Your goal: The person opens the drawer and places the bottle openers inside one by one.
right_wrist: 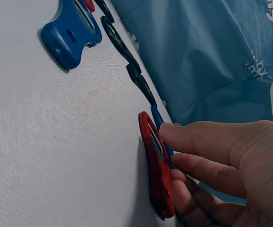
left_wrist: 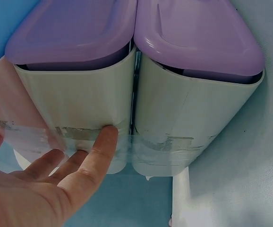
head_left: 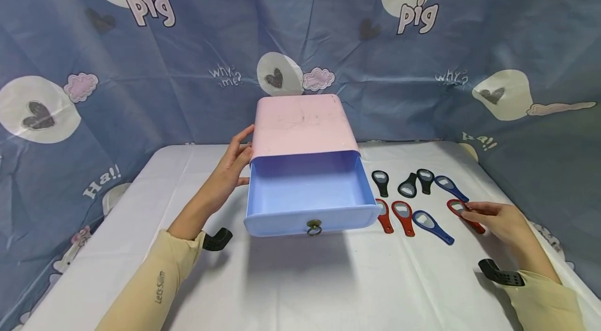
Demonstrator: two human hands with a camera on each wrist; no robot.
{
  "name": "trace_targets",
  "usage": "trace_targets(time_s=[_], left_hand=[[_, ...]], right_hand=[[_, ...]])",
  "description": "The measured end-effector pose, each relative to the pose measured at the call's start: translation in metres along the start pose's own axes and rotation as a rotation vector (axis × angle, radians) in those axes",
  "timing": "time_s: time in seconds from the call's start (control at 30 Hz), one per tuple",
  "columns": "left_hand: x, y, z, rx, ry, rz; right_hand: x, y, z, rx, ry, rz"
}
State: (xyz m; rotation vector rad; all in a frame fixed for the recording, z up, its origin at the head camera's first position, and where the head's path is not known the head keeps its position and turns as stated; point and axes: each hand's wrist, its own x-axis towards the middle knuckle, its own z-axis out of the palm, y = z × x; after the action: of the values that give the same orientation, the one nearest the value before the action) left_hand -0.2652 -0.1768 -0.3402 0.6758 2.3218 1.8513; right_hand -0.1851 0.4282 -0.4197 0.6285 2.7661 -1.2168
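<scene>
A pink box (head_left: 300, 125) with its light blue drawer (head_left: 305, 185) pulled out stands mid-table, a ring pull on the drawer front. My left hand (head_left: 227, 172) rests against its left side, fingers fairly straight. From the left wrist, the fingers (left_wrist: 103, 146) press on taped cream casings (left_wrist: 80, 94) below purple panels. At the right, my right hand (head_left: 500, 221) pinches a red bottle opener (head_left: 455, 207) at its edge. The right wrist view shows the thumb (right_wrist: 174, 137) and fingers along one side of that red opener (right_wrist: 157, 175).
Several more openers lie right of the drawer: black ones (head_left: 380, 182) in the back row, red (head_left: 404, 219) and blue ones (head_left: 433, 226) nearer. One red opener is partly hidden by the drawer's corner. A patterned blue cloth (head_left: 300, 23) hangs behind the white table (head_left: 300, 289).
</scene>
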Motion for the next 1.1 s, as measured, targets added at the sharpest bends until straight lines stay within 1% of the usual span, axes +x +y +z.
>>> trace_targets(time_s=[0.4, 0.6, 0.7, 0.8, 0.9, 0.97, 1.1], left_hand=[[0.0, -0.001, 0.001, 0.017, 0.007, 0.004], [-0.001, -0.002, 0.0, 0.019, 0.005, -0.005], [-0.003, -0.002, -0.001, 0.027, 0.006, -0.011], [-0.004, -0.001, -0.001, 0.031, 0.009, -0.01], [-0.003, 0.001, 0.0, 0.03, 0.01, -0.005], [-0.002, 0.001, 0.0, 0.026, 0.01, -0.002], [-0.001, 0.001, 0.001, 0.02, 0.007, 0.002]], right_hand=[[-0.001, -0.001, 0.008, -0.073, 0.061, -0.066], [-0.004, -0.007, 0.01, -0.105, 0.055, -0.081], [-0.004, -0.008, 0.011, -0.107, 0.035, -0.132], [-0.005, -0.009, 0.011, -0.119, 0.021, -0.203], [-0.005, -0.009, 0.012, -0.127, 0.028, -0.247], [-0.005, -0.01, 0.012, -0.141, 0.04, -0.258], [-0.007, -0.01, 0.011, -0.186, 0.057, -0.25]])
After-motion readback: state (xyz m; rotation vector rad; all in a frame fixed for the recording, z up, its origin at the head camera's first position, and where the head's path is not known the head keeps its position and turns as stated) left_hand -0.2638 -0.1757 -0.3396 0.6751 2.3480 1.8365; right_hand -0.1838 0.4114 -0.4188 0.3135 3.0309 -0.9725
